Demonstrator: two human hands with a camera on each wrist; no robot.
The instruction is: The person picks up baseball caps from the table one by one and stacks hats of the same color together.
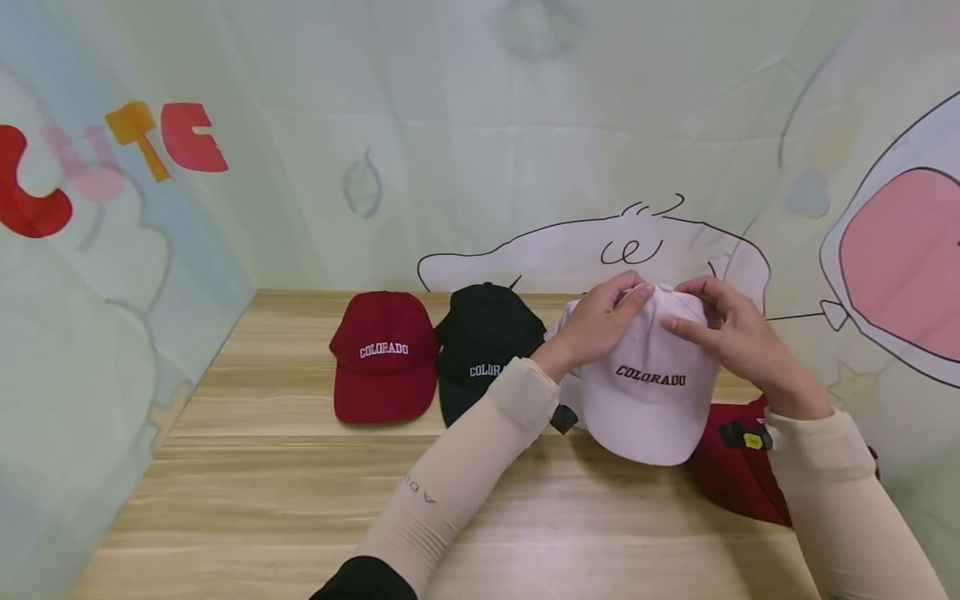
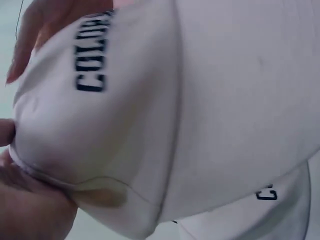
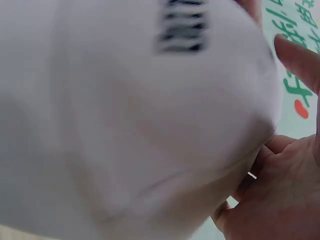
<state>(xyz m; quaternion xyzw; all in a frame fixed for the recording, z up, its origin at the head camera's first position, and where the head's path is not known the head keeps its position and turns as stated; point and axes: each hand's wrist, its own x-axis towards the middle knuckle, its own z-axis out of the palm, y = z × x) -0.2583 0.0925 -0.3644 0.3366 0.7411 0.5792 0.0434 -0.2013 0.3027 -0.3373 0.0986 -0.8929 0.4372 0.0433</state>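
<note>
A white cap [image 1: 651,379] with dark COLORADO lettering is held up over the table, its brim pointing down toward me. My left hand [image 1: 592,329] pinches the top of its crown from the left, thumb in front. On the other side my right hand [image 1: 746,342] grips the crown, with the thumb on the front panel and the fingers behind. The left wrist view has the crown tilted sideways, and a second white cap [image 2: 250,212] shows partly beneath it. In the right wrist view the cap's crown [image 3: 200,110] is blurred beside the right palm.
A red cap [image 1: 384,358] and a black cap [image 1: 487,325] stand side by side along the back of the wooden table [image 1: 300,508]. Another red cap [image 1: 738,475] lies at the right, partly under my right forearm. A printed cloth backdrop [image 1: 450,150] rises behind.
</note>
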